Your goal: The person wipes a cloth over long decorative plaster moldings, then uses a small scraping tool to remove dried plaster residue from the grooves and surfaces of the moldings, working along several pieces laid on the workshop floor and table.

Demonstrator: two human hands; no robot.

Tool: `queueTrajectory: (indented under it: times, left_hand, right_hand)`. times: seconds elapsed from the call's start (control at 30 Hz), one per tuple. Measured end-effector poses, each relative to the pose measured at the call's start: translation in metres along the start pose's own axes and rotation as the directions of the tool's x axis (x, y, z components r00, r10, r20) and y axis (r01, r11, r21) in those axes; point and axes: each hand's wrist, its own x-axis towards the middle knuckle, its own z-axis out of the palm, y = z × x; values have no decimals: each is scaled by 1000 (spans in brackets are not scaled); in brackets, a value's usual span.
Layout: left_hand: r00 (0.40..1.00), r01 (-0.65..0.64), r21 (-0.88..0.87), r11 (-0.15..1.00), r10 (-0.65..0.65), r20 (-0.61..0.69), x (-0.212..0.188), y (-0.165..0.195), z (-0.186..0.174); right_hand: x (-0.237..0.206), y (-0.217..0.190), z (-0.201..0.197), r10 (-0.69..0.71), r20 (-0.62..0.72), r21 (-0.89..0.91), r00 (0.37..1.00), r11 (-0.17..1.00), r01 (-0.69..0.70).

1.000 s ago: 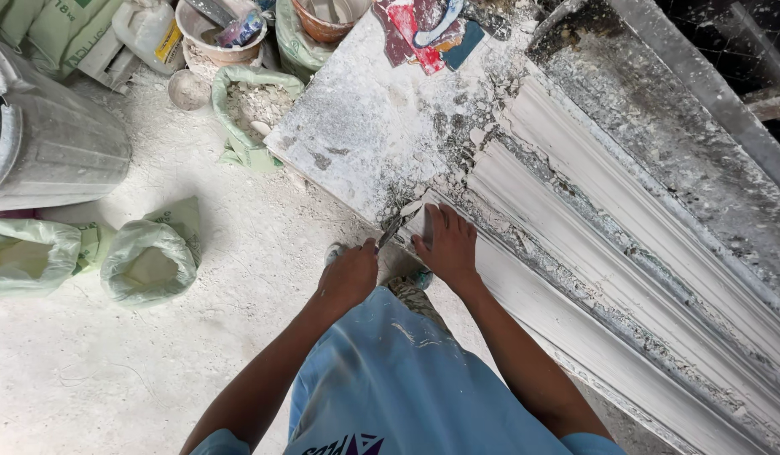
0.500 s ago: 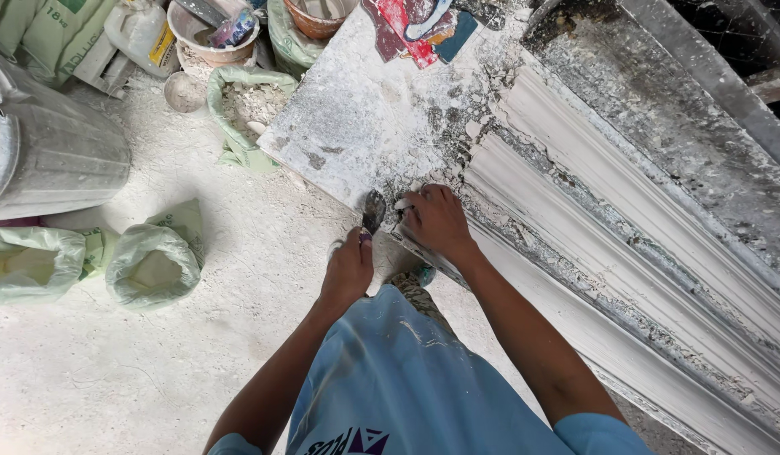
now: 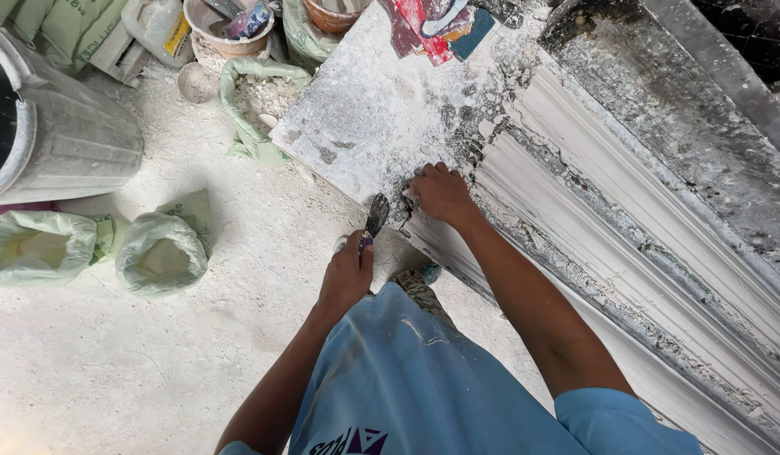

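Note:
My left hand [image 3: 346,275] grips the handle of a small putty knife [image 3: 375,216], whose blade points up at the front edge of a plaster-caked worktable [image 3: 364,118]. My right hand [image 3: 441,193] rests on that edge just right of the blade, fingers curled on wet plaster at the near end of a long white moulded cornice [image 3: 626,244]. The cornice runs diagonally down to the right along the table. My blue shirt fills the bottom of the view.
Green sacks of white powder sit on the dusty floor at left [image 3: 158,253] and near the table corner [image 3: 259,101]. A grey metal bin [image 3: 57,135] stands at far left. Buckets, a jug [image 3: 158,25] and coloured scraps [image 3: 432,25] crowd the top.
Both hands have shifted: my right hand moved up along the table edge, and my left hand brought the putty knife's blade up to that edge beside it.

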Motion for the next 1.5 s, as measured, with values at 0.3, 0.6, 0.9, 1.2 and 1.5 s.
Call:
queueTrajectory:
  times: [0.3,0.6,0.9,1.2,1.5]
  left_hand:
    - [998,-65,16,998,65,-21,0,-12,1]
    - [999,-26,37,999,24,36,5,-3,-2]
    - [998,-65,25,998,65,-5,6,-3,0]
    - [993,-108,15,994,108,-37,10,-8,2]
    - [985,-167,93,982,169,-14,15,-4,-5]
  right_hand:
    - [17,32,-28,-78,226,150,971,988,44]
    - [27,32,-52,100,-18,329,995,940,-88]
    - [7,8,-31,210,66,230,976,948,-220]
    - [-5,-29,25,129,-51,191,990,975,-117]
    - [-35,20,64,367,-106,898,924,435,-69]
